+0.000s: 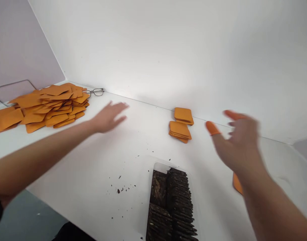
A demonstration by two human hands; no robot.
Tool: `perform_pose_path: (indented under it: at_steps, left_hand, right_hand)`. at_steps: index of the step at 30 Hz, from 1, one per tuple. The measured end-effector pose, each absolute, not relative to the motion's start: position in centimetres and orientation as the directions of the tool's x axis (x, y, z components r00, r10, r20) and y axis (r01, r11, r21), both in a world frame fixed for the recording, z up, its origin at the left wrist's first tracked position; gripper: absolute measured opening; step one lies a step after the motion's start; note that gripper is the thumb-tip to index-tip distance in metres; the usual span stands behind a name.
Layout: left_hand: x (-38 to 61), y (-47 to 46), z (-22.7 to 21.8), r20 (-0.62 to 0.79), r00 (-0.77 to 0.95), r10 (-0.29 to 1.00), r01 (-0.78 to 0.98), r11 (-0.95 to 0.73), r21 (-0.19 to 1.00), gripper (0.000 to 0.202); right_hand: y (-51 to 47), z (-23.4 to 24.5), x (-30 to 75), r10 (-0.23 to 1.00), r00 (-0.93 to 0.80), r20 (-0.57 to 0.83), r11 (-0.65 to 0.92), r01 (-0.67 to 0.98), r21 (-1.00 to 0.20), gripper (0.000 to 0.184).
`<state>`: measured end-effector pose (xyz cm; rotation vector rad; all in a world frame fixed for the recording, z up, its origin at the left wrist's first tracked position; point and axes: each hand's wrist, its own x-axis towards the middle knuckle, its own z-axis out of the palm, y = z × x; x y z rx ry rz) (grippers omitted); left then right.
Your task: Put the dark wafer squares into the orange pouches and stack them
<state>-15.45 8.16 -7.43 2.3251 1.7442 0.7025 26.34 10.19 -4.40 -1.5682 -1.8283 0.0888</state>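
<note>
My left hand (109, 117) is over the white table, palm down with fingers stretched out and nothing in it. Nearest to it, on the left, lies a large heap of orange paper packets (55, 107). My right hand (240, 140), slightly blurred, is raised at the right with thumb and fingers apart; orange finger cots cover the thumb and a fingertip. Left of it sit two small stacks of orange packets, one (183, 114) behind the other (180, 130). A clear plastic tub (158, 165) at the front holds rows of dark, thin square pieces (178, 197).
Eyeglasses (97, 91) lie beside the heap near the wall. Dark crumbs (118, 191) are scattered left of the tub. Another orange packet (236, 184) is partly hidden by my right forearm. White walls (168, 50) border the table (93, 174) at the back.
</note>
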Motion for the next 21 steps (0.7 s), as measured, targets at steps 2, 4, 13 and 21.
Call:
perform_pose_path:
  at_steps: [2, 4, 13, 21]
  left_hand:
    - [-8.9, 8.6, -9.0, 0.232, 0.335, 0.913, 0.810, -0.405, 0.425, 0.066]
    - [-3.3, 9.8, -10.0, 0.211, 0.337, 0.917, 0.779, -0.398, 0.484, 0.064]
    - [4.6, 14.5, -11.1, 0.146, 0.343, 0.928, 0.629, -0.342, 0.698, 0.104]
    - [3.4, 14.8, -12.2, 0.178, 0.423, 0.888, 0.360, -0.345, 0.867, 0.119]
  right_hand:
    - [10.8, -5.8, 25.8, 0.933, 0.022, 0.358, 0.172, 0.848, -0.501, 0.048]
    - [11.6, -7.5, 25.6, 0.967, 0.061, 0.248, 0.081, 0.847, -0.526, 0.043]
    - [11.9, -10.3, 25.0, 0.991, -0.061, 0.119, 0.122, 0.781, -0.612, 0.056]
    - [11.7, -10.8, 24.9, 0.977, -0.126, 0.174, 0.215, 0.564, -0.798, 0.106]
